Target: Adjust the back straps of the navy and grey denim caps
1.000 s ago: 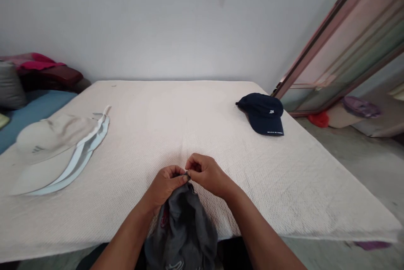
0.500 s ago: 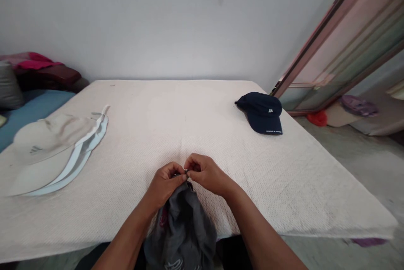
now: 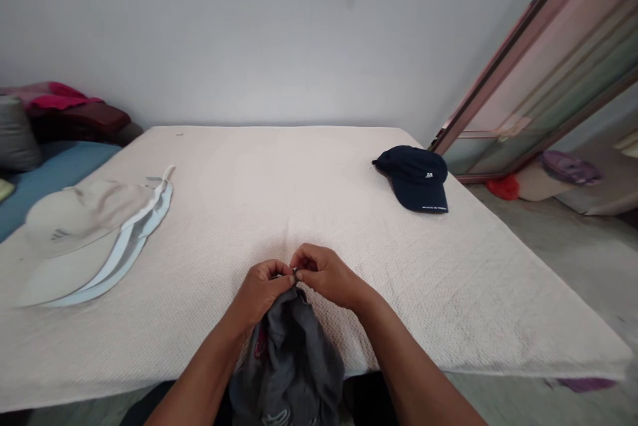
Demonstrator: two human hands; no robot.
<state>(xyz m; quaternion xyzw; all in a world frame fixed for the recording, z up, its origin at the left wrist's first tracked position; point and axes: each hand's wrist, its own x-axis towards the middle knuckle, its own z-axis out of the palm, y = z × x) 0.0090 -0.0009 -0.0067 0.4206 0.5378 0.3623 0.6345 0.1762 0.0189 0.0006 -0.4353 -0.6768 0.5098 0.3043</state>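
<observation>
A dark grey cap [image 3: 294,353] with pale and red embroidery hangs over the near edge of the table, crown and brim toward me. My left hand [image 3: 264,286] pinches the cap's back strap between thumb and fingers. Right beside it, my right hand [image 3: 321,273] is closed on the strap's end, its fingertips almost touching the left ones. The small fastening between the fingertips is mostly hidden. A navy cap [image 3: 416,177] with white lettering lies at the back right. Pale caps [image 3: 84,220] lie stacked at the left, a beige one on top.
A cream textured cloth [image 3: 224,193] covers the table. Behind it stands a white wall [image 3: 249,47]. A blue seat [image 3: 74,163] with a grey cushion [image 3: 17,133] is at the left. Framed glass panels [image 3: 528,67] rise at the right, with a purple hat-like item [image 3: 571,167] beyond.
Both hands stay at the grey cap's strap with barely any movement. The whole view has shifted very slightly; the other caps rest where they were.
</observation>
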